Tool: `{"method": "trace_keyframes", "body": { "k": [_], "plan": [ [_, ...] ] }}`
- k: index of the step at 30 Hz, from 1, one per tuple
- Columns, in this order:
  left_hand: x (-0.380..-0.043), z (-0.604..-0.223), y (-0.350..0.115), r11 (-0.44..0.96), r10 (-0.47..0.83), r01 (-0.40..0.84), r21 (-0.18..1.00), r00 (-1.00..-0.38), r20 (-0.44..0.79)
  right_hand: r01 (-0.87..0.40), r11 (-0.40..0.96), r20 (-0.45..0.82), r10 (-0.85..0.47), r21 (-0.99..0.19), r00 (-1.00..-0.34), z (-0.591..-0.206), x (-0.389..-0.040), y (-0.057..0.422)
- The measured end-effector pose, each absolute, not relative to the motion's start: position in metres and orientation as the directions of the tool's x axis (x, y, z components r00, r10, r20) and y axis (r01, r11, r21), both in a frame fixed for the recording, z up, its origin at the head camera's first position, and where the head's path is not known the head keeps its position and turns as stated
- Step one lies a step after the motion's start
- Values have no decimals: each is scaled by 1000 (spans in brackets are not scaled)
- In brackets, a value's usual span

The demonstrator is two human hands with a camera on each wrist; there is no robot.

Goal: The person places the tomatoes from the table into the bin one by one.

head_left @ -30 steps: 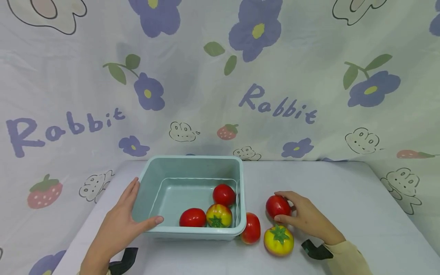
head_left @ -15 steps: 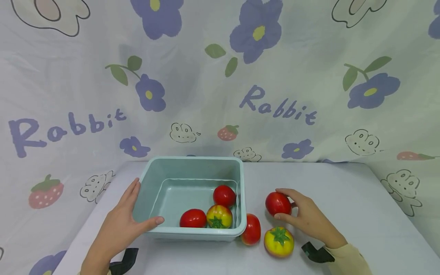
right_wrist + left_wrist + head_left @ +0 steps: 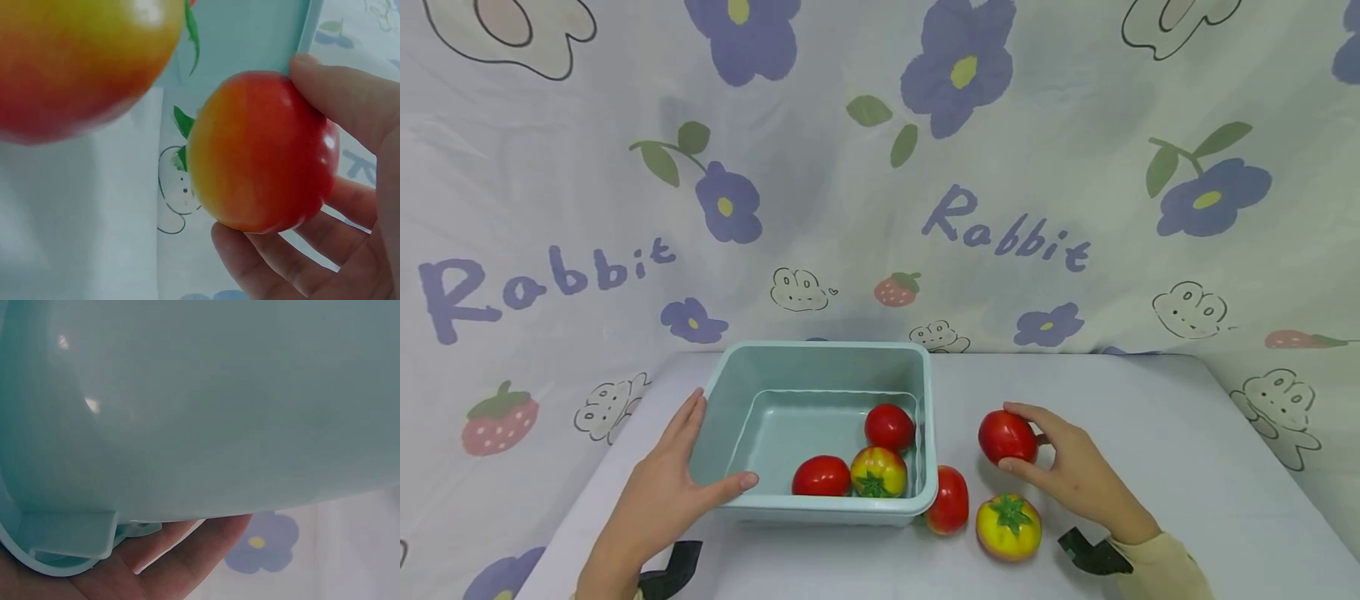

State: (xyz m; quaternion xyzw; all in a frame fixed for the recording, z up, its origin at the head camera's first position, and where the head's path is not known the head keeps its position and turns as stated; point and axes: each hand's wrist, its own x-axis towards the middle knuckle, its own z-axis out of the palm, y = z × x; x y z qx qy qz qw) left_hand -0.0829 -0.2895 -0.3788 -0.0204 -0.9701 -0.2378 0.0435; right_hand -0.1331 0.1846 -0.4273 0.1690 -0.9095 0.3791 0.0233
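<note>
My right hand [image 3: 1078, 468] holds a red tomato [image 3: 1006, 437] between thumb and fingertips, to the right of a pale blue-green plastic bin [image 3: 820, 503]. In the right wrist view this tomato [image 3: 262, 150] shows a yellow-orange side with green leaves. Just in front lies a yellow tomato [image 3: 1009, 528] with a green star-shaped top; another red tomato [image 3: 949, 502] sits against the bin's right wall. My left hand [image 3: 658, 483] rests at the bin's front left corner, fingers straight along the left side, thumb over the front rim. The left wrist view shows its fingers [image 3: 194, 556] beside the bin wall.
Inside the bin, toward the right, are two red tomatoes [image 3: 890, 427] and a yellow-red one [image 3: 878, 472]. A white cloth-covered table [image 3: 1120, 400] carries everything. Behind it hangs a printed curtain [image 3: 820, 200] with flowers and rabbits.
My right hand and the red tomato have shifted slightly up in the head view, away from the yellow tomato. The left hand and the bin stay where they were.
</note>
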Motion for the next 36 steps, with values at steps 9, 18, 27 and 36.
{"method": "trace_keyframes", "body": {
  "k": [9,18,27,36],
  "plan": [
    [-85,-378,-289,885,20,61,462,-995,94,-365,666,248,-267,-650,-931,-423,-132,178],
    [-85,-378,-289,885,16,49,462,-997,76,-442,672,371,-259,-594,-892,-413,-132,169],
    [-84,-376,-287,888,9,38,458,-998,67,-490,663,458,-242,-566,-856,-398,-130,153],
    [-84,-378,-289,891,12,46,451,-997,78,-533,608,487,-259,-589,-834,-390,-131,134]
  ]
}}
